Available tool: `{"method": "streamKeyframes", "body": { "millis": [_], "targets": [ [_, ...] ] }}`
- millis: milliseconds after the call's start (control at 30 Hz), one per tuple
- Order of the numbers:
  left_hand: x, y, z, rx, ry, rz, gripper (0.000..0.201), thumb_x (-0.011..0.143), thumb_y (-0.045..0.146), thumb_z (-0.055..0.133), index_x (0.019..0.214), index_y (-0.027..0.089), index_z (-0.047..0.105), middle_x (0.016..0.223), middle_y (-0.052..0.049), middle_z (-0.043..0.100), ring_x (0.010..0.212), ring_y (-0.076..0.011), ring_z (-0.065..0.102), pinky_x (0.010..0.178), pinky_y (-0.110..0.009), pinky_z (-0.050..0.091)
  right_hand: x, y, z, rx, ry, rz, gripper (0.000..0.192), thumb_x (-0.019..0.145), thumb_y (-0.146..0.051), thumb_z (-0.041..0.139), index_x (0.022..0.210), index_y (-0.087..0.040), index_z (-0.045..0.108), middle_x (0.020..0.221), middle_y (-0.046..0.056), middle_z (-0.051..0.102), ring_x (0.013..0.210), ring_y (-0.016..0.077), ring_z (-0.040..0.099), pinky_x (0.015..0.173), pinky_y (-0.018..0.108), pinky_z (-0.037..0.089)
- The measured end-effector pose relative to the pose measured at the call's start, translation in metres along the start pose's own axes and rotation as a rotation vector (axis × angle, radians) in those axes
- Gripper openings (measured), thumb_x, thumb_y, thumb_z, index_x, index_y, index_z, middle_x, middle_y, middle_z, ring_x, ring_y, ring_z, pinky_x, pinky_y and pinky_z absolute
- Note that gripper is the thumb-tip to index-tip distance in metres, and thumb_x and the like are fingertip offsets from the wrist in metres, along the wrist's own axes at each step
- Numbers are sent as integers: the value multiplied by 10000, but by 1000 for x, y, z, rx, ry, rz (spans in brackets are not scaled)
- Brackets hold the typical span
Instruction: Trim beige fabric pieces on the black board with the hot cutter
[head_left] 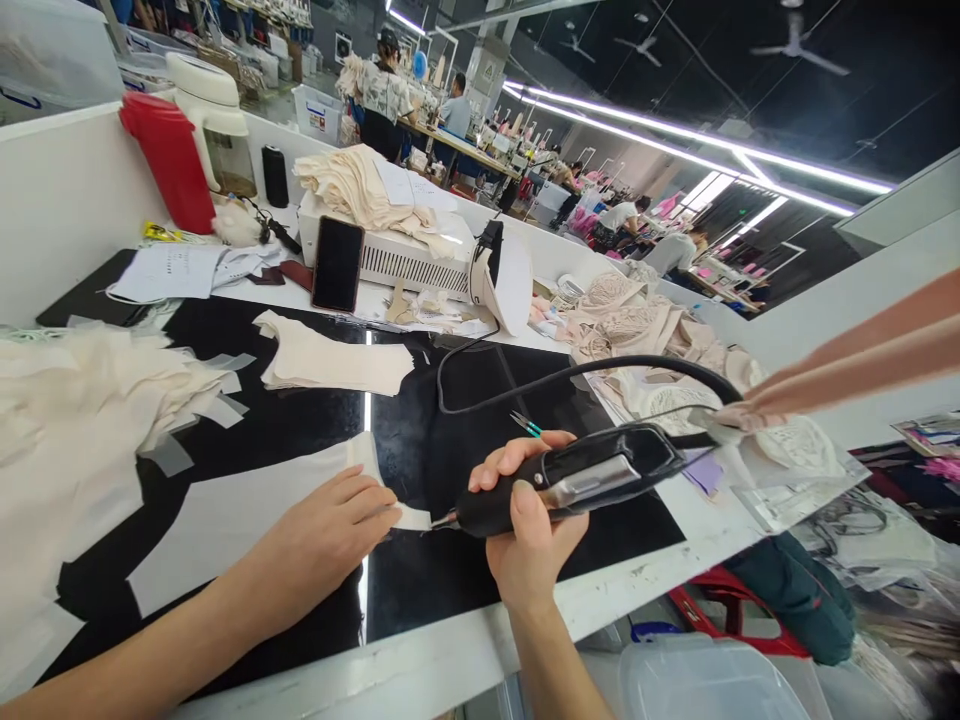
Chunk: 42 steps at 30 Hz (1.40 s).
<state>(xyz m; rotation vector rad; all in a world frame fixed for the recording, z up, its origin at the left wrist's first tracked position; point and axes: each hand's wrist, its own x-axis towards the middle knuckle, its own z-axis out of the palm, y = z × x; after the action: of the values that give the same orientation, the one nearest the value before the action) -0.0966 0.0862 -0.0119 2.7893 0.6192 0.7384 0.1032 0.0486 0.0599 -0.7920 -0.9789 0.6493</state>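
My left hand (330, 535) lies over the end of a cream fabric piece (240, 520). Its fingers are stretched out and press the cloth onto the black tabletop (427, 590); the thumb is hidden. Wrapped around a black corded handheld tool (600, 470) is my right hand (532, 550), its thumb along the near side. The tool's thin metal tip points left and meets a narrow strip of the cloth just beyond my left fingertips. A small stack of cut cream pieces (337, 360) lies farther back.
At left is a large cream fabric pile (67, 430). A phone (337, 265) leans against a vented white box (412, 262). Teal-handled tweezers (526, 424) lie behind the tool. Lace garments (645, 330) fill the right back. The tool's cord (570, 372) arcs over the table; peach fabric strips hang above.
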Motion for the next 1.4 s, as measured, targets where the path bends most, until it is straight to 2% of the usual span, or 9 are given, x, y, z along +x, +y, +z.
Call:
{"method": "streamKeyframes", "body": {
  "millis": [300,633,933,1133,1400],
  "targets": [
    [-1,-3,-1,-25,18,-3,341,939,-59,478,1121,177,643,1113,-42,703,1064,-209,671,1161,-485,445,-2,-5,-1,-79,68,4,338,868,-329,770,1142,-289,575,822,-40,570,653,134,597,597,299,569],
    [-1,-2,2,-15,51,-8,329,924,-59,494,1077,182,658,1103,-49,703,1058,-213,670,1134,-462,468,4,-6,5,-19,90,8,330,855,-317,787,1123,-281,597,817,-44,589,644,126,595,586,287,571],
    [1,-1,1,-11,38,-22,309,965,-30,494,1092,189,671,1097,-41,696,1030,-214,653,1099,-460,468,11,8,24,-2,53,23,337,862,-316,756,1130,-293,553,829,-52,568,646,125,602,609,306,566],
    [-1,-1,6,-18,31,-30,288,975,-7,516,1119,193,664,1110,-41,693,1047,-213,647,1118,-461,453,9,13,26,-31,42,20,341,863,-330,742,1129,-294,533,830,-52,548,642,126,594,605,305,551],
    [3,2,-1,0,38,-14,314,964,-33,476,1089,180,669,1073,-50,694,1010,-220,652,1068,-452,483,8,11,24,-26,26,24,301,890,-290,722,1136,-294,550,827,-49,565,651,126,598,613,306,567]
  ]
}}
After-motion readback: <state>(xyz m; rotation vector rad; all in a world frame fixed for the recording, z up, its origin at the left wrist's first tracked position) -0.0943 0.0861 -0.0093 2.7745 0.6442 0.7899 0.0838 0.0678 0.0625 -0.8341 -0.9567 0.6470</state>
